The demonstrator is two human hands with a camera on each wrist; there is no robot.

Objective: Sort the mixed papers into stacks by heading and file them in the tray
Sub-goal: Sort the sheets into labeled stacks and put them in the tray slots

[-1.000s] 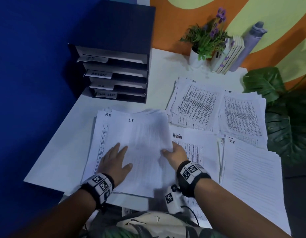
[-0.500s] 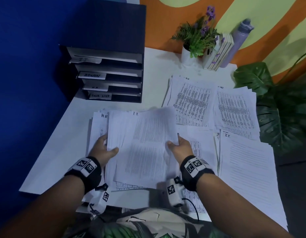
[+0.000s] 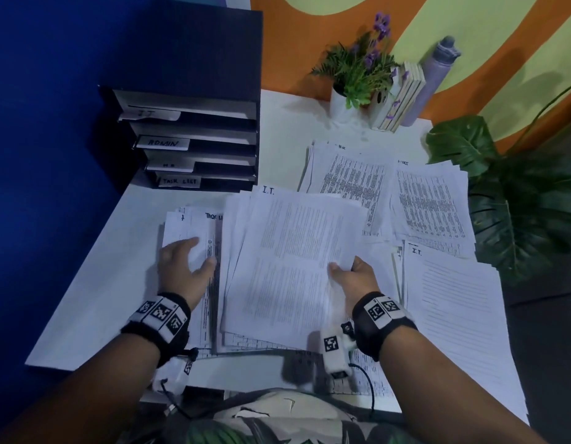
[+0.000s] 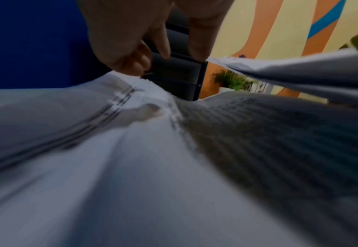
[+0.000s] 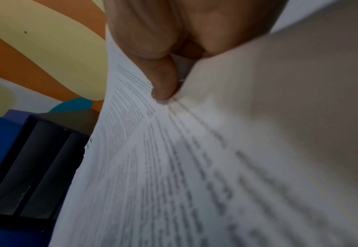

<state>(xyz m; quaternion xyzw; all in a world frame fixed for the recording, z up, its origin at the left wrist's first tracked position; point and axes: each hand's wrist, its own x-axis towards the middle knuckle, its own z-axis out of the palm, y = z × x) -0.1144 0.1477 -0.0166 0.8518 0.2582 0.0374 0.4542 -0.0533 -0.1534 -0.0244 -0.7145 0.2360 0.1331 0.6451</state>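
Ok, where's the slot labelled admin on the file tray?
In the head view, the ADMIN label is on the second slot from the top of the dark file tray, at the table's far left, below the IT label.

Your desk, in colour: white papers point(image 3: 297, 264), dark tray point(image 3: 194, 100)

Behind you have a blue wall point(image 3: 43, 123); orange-and-yellow mural point(image 3: 341, 20); purple-flowered green plant point(image 3: 361, 65); black-and-white checkered wristbands point(image 3: 159, 315).

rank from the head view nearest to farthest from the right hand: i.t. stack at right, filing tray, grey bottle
1. i.t. stack, just right of the right hand.
2. filing tray, far left, by the blue wall.
3. grey bottle, back right, against the orange wall.
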